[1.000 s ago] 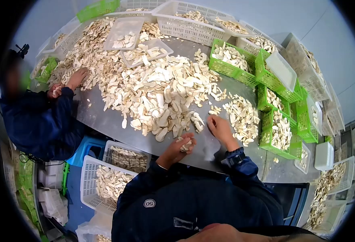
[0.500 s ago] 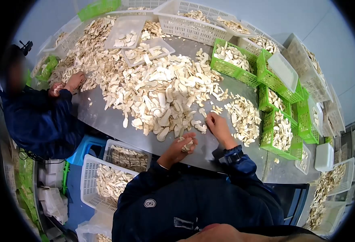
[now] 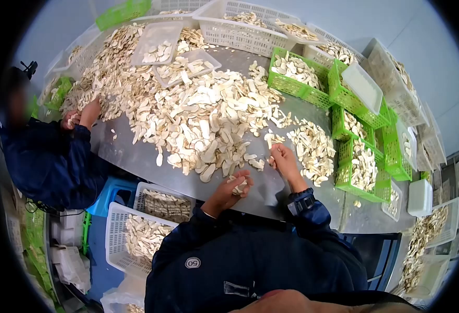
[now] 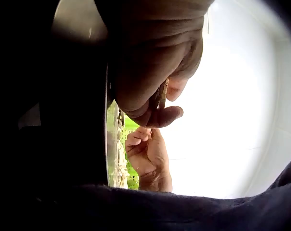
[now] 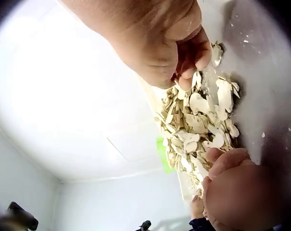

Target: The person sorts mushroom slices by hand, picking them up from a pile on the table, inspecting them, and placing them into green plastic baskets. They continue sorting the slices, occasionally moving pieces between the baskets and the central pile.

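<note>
A large heap of pale dried mushroom slices (image 3: 203, 115) covers the middle of the metal table. My left hand (image 3: 228, 194) grips a few mushroom slices (image 3: 238, 186) in its curled fingers, at the near edge of the heap. In the left wrist view the edge of a slice (image 4: 161, 94) shows between the fingers. To its right, my right hand (image 3: 286, 163) pinches a mushroom slice at its fingertips, close over the table between the heap and a smaller pile of slices (image 3: 313, 151). Its curled fingers partly hide the slice in the right wrist view.
Green baskets (image 3: 362, 172) with slices line the right side, and white crates (image 3: 240, 34) stand along the back. Two clear trays (image 3: 187, 68) sit on the heap. At the left another person (image 3: 52, 151) handles slices. Below the table edge stands a white crate (image 3: 115, 235).
The right hand's fingers have drawn together, and a slice now shows at its fingertips. My left hand stays almost in place with its slices. The other person's hand has moved slightly left.
</note>
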### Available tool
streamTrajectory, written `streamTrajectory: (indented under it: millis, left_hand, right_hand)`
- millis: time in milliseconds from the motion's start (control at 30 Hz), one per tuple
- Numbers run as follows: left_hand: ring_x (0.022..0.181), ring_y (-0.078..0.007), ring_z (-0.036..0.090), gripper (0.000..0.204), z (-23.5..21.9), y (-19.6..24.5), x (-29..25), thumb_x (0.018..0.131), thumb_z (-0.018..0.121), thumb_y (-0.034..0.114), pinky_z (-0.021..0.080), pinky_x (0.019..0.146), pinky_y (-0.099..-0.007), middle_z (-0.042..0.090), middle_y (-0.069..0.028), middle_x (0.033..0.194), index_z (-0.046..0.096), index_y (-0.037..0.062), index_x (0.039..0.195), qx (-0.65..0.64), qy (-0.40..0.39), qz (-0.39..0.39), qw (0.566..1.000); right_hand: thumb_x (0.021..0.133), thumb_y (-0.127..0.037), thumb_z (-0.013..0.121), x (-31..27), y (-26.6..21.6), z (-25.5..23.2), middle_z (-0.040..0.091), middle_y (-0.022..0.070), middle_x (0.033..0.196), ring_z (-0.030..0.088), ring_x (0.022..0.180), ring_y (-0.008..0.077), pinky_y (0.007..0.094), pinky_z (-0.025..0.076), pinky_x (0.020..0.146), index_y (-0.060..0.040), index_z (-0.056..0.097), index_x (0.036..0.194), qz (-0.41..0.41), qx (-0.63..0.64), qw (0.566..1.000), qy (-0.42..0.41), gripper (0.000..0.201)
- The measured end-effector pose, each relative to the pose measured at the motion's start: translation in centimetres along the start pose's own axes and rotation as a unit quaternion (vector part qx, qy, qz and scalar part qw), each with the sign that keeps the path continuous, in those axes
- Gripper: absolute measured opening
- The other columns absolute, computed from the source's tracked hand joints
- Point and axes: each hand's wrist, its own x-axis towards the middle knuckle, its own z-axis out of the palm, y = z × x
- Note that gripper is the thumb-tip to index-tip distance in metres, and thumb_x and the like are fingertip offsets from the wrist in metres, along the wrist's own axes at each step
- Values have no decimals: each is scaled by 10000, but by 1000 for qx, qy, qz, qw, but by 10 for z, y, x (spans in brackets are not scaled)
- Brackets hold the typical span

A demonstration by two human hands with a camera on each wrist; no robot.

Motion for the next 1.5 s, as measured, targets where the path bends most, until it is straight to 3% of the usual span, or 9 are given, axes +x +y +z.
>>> streamTrajectory:
  millis: [233, 333, 467, 533, 633, 767, 833, 933, 1500]
  left_hand:
    - [737, -131, 532, 273, -1, -1, 0, 1006, 478, 169, 441, 633, -254, 592, -92, 1004, 488, 79, 1264, -2, -9, 6, 1000]
    - [732, -131, 530, 271, -3, -1, 1, 1006, 474, 162, 439, 630, -255, 593, -94, 1007, 494, 82, 1263, -2, -11, 4, 1000]
    - [760, -125, 523, 300, -3, 0, 1, 983, 523, 177, 426, 645, -262, 593, -73, 995, 482, 77, 1263, 5, -9, -1, 1000]
    - [765, -124, 526, 297, -2, 0, 0, 981, 529, 176, 429, 646, -261, 593, -71, 1000, 490, 75, 1258, 0, 5, -3, 1000]
    - [743, -107, 511, 296, -1, -3, 1, 974, 542, 180, 418, 635, -238, 579, -66, 997, 511, 84, 1252, 22, 1, 13, 1000]
    - [711, -71, 482, 196, 6, -1, 1, 959, 582, 210, 393, 618, -228, 568, -13, 908, 568, 78, 1102, 92, -13, 31, 995]
    - [684, -61, 464, 146, 13, 4, -2, 961, 584, 228, 373, 603, -223, 540, 15, 803, 575, 84, 982, 116, -59, 46, 990]
    - [672, -60, 474, 168, 7, -1, 0, 962, 581, 241, 371, 599, -216, 525, 29, 735, 599, 97, 877, 98, -60, 52, 992]
    - [683, -76, 519, 152, 9, -2, -3, 939, 603, 234, 416, 611, -224, 534, 8, 764, 567, 88, 920, 81, 7, 26, 996]
  right_hand:
    - [951, -199, 575, -6, -4, 1, 617, -2, 698, 528, 561, 40, 184, 391, 475, -47, 599, 1017, 42, 64, 997, 12, 167]
    - [951, -206, 588, -3, 3, 1, 623, -13, 717, 544, 591, 31, 179, 406, 505, -58, 616, 956, -14, 60, 998, 27, 151]
    - [953, -198, 591, -9, -6, -2, 627, -21, 726, 561, 624, 26, 177, 419, 541, -58, 626, 893, -12, -19, 1000, 19, 156]
    - [951, -188, 592, -21, -22, 2, 630, -19, 727, 560, 623, 32, 186, 420, 542, -50, 624, 879, -6, -78, 997, 0, 158]
    - [946, -163, 591, -38, -30, 12, 624, -20, 709, 549, 612, 53, 214, 419, 541, -32, 613, 851, -94, -162, 980, -65, 163]
    - [945, -119, 586, -52, -35, 24, 622, 3, 684, 566, 629, 74, 246, 447, 567, -9, 625, 874, -64, -246, 952, -171, 137]
    - [932, -92, 599, -61, -41, 37, 628, 23, 694, 570, 624, 79, 240, 451, 571, 14, 627, 898, -65, -196, 962, -179, 114]
    - [922, -78, 613, -66, -49, 44, 627, 33, 703, 568, 620, 79, 231, 446, 573, 27, 623, 901, -71, -207, 960, -175, 107]
    - [944, -85, 587, -71, -47, 45, 590, 10, 694, 543, 617, 69, 227, 442, 574, 7, 601, 887, -84, -186, 958, -201, 109]
